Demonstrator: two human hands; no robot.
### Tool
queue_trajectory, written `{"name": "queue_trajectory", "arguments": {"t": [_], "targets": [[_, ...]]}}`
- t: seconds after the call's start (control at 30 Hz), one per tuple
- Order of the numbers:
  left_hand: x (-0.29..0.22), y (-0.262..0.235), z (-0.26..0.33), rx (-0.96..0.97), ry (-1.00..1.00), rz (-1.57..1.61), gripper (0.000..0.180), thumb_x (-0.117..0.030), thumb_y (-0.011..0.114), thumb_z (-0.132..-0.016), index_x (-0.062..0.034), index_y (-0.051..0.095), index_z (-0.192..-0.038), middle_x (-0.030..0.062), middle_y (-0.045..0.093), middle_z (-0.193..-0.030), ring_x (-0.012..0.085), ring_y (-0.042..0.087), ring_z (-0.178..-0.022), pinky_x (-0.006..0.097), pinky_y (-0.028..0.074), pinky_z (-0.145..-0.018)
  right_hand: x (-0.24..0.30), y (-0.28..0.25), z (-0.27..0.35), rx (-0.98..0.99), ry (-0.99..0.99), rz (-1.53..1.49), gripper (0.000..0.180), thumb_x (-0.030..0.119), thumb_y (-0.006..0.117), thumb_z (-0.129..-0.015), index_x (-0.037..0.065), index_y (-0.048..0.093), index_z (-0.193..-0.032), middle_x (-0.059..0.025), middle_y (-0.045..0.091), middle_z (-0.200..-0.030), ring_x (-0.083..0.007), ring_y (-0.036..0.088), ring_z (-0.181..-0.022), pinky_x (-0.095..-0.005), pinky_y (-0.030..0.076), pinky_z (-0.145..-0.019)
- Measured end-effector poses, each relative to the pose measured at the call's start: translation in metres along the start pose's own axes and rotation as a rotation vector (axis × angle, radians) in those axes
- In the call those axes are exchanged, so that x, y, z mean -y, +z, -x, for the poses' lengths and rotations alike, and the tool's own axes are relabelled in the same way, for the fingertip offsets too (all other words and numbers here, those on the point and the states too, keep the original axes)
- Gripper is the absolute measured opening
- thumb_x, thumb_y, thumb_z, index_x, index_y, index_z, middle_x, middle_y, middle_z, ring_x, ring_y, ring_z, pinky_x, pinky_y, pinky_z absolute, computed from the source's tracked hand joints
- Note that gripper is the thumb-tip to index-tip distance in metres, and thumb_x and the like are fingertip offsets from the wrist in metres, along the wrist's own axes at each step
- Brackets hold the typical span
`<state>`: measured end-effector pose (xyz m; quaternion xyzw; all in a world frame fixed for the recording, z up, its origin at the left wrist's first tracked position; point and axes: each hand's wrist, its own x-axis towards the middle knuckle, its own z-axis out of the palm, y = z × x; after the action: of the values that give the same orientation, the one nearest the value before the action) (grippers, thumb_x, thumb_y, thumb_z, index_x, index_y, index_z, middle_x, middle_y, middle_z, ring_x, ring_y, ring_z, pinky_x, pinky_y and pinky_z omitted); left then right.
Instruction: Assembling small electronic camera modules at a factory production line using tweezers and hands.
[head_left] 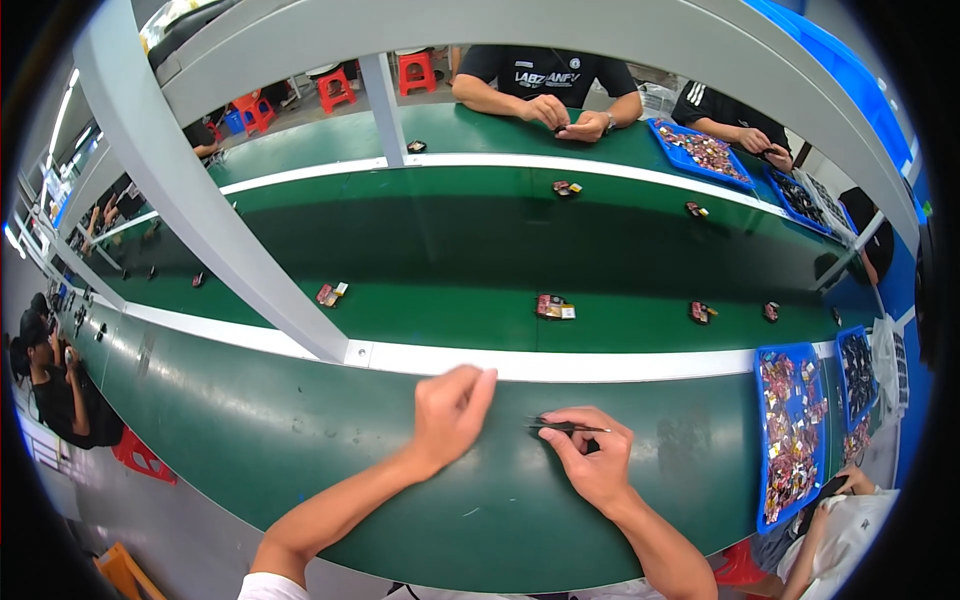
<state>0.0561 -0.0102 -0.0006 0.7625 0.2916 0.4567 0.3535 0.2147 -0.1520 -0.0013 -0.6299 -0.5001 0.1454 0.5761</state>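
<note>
Hands on bench — conveyor behind, parts tray right; tweezers, prob.

I counted four blue trays of small parts, three red stools, and one pair of tweezers.

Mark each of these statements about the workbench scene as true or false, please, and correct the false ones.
1. The right hand holds thin dark tweezers. True.
2. The left hand holds a small part. False: it is empty, fingers bent, reaching toward the white edge strip of the belt.
3. A blue tray full of small parts lies to the person's right. True.
4. The green conveyor belt carries nothing. False: several small parts lie spread along it.
5. The person across the belt wears a white shirt. False: the shirt is dark.
</note>
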Motion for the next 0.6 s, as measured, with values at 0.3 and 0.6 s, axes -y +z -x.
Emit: {"name": "queue_trajectory", "arguments": {"t": [0.3,0.6], "targets": [[0.033,0.046,-0.135,0.316,-0.377,0.047,0.023,-0.016,0.069,-0.093,0.0048,0.072,-0.104,0.0064,0.067,-0.078,0.0117,0.065,-0.064,0.027,0.049,-0.048,-0.002,-0.009,0.002,0.005,-0.039,-0.002,0.016,0.003,0.082,-0.081,0.004,0.077,-0.096,-0.0048,0.073,-0.086,-0.005,0.04,-0.046,-0.0245,0.033,-0.044],[0.032,0.057,-0.16,0.591,-0.456,-0.265,0.03,-0.026,0.08,-0.085,0.0007,0.068,-0.08,0.0051,0.064,-0.071,0.0101,0.053,-0.057,0.025,0.043,-0.045,-0.003,-0.009,0.004,0.032,-0.093,-0.002,0.013,0.008,0.081,-0.082,0.005,0.076,-0.094,-0.0072,0.076,-0.089,-0.0093,0.044,-0.041,-0.0263,0.039,-0.044]]}}
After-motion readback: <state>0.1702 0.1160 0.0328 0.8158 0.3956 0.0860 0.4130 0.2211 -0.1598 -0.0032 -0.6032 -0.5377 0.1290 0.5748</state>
